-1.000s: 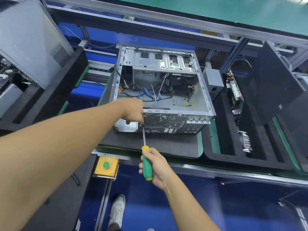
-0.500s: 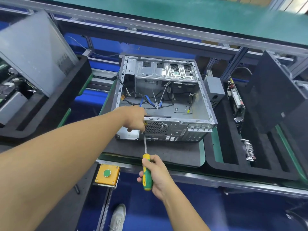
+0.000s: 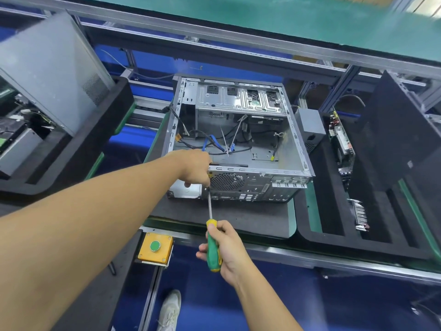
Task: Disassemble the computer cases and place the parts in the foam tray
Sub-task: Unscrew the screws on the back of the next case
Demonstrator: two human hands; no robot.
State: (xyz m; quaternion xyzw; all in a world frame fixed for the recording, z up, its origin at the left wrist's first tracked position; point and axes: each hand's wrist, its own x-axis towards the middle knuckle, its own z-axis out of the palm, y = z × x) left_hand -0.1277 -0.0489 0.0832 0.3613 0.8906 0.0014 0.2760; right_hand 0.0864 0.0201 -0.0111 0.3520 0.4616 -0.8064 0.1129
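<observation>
At the far left a grey panel (image 3: 55,68) leans in black foam. Lower down, a yellow button box (image 3: 155,247) with 1 green button sits at the near rail of the surface. The left hand (image 3: 195,168) reaches to the computer case (image 3: 238,139), its grip curled over the rear top edge beside the fan grille. Just below, the screwdriver (image 3: 213,247) points up at the rear panel, its tip under those fingers. The right hand (image 3: 226,249) has its grip wrapped round the green and yellow handle. The case lies open on its side on a dark mat (image 3: 238,218), with loose cables inside. Just beside the mat, to the right, the foam tray (image 3: 334,237) holds a grey power supply box (image 3: 310,125), 1 circuit board (image 3: 341,139) on edge and a black panel (image 3: 393,130).
</observation>
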